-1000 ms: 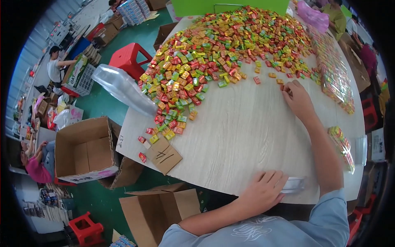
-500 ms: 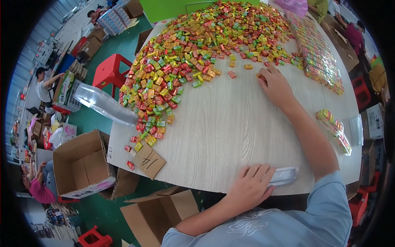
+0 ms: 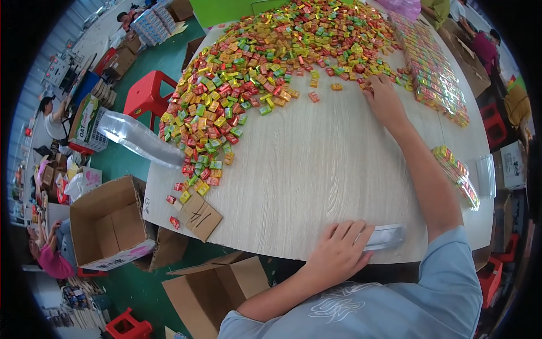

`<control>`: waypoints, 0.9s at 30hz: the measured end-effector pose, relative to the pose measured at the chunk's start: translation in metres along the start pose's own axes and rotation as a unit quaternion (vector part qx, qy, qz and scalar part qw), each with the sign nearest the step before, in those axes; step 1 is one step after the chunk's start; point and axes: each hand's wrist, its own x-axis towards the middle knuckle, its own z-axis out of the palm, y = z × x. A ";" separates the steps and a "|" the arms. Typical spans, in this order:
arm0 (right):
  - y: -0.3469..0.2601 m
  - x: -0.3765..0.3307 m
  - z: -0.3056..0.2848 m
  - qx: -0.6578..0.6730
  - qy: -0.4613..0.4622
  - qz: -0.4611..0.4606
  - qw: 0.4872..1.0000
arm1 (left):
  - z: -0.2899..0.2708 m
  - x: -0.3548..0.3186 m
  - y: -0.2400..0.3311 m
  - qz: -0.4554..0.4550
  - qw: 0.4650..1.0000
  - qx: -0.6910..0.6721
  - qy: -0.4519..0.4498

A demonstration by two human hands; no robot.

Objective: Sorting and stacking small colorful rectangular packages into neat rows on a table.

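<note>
Here, a clear plastic tray (image 3: 385,237) was pinned flat at the near edge of the wooden table (image 3: 316,169) by the left hand (image 3: 339,251), fingers spread. The right hand (image 3: 384,99) was stretched to the edge of the heap of wrapped candies (image 3: 248,73), fingers curled on pieces there; whether any was gripped could not be told.

The right hand (image 3: 383,97) now reaches higher in the frame, into the candy pile's (image 3: 265,62) edge; the left hand (image 3: 339,251) sits lower centre, more central
</note>
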 end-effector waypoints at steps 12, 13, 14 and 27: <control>-0.015 0.007 0.007 -0.100 -0.033 0.019 0.994 | -0.001 0.000 0.000 -0.007 1.000 -0.002 -0.001; -0.012 0.007 0.010 -0.098 -0.032 0.020 0.994 | -0.001 -0.001 0.000 -0.007 1.000 0.001 -0.003; -0.010 0.005 0.013 -0.086 -0.011 -0.005 0.996 | 0.000 0.000 0.000 -0.007 1.000 -0.002 -0.001; -0.062 -0.088 -0.039 0.072 -0.169 -0.241 0.953 | -0.016 -0.005 -0.010 -0.048 0.988 -0.141 0.030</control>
